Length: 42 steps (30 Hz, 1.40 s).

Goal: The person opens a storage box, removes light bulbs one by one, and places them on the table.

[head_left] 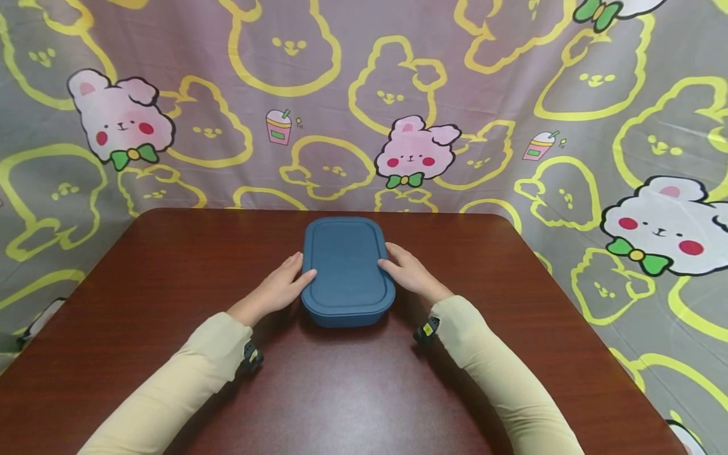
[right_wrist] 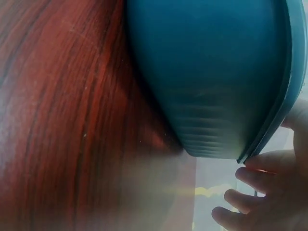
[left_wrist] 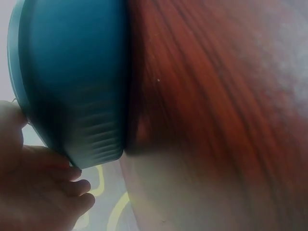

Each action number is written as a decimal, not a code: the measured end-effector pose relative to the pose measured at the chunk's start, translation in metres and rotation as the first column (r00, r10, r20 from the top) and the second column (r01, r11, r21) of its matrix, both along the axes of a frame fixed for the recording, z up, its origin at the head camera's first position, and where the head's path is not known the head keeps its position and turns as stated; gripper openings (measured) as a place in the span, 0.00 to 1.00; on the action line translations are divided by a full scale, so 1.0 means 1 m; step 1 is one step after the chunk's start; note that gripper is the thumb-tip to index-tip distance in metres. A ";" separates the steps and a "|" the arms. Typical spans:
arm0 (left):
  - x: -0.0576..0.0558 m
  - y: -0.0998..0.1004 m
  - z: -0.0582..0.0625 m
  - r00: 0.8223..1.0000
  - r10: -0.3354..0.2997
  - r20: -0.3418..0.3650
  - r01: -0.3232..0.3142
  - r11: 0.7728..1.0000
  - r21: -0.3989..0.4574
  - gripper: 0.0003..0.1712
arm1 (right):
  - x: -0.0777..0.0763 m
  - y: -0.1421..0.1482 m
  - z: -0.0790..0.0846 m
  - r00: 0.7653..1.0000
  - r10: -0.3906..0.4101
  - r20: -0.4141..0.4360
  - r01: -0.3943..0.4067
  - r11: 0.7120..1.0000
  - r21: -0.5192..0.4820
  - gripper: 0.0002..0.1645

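A blue lunch box [head_left: 344, 262] with rounded corners and a flat lid sits on the table, its long side pointing away from me. My left hand [head_left: 277, 285] holds its left side, thumb over the lid's edge. On the opposite side, my right hand [head_left: 411, 270] grips the box with the thumb likewise on the lid. Seen from the left wrist, the box's ribbed side wall [left_wrist: 96, 130] slopes inward to the table, and the index finger meets the lid's rim. From the right wrist, the fingers [right_wrist: 257, 179] stand at the lid's rim [right_wrist: 269, 127], several of them off the wall.
The brown wooden table [head_left: 352, 385] has rounded far corners. Behind it and along both sides hangs a grey curtain [head_left: 335, 95] printed with yellow outlines and rabbit faces. A small dark device sits under each sleeve cuff, such as the left cuff [head_left: 218, 338].
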State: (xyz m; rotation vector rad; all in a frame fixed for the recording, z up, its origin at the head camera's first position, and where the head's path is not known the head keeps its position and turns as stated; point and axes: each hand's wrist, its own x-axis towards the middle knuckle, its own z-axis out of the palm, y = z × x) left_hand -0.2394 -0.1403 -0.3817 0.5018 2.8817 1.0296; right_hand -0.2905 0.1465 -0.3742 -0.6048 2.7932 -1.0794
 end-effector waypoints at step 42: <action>0.018 -0.032 0.067 0.977 0.100 0.186 -0.182 0.846 0.502 0.34 | 0.014 -0.025 0.075 0.976 0.090 0.199 -0.047 0.975 -0.215 0.42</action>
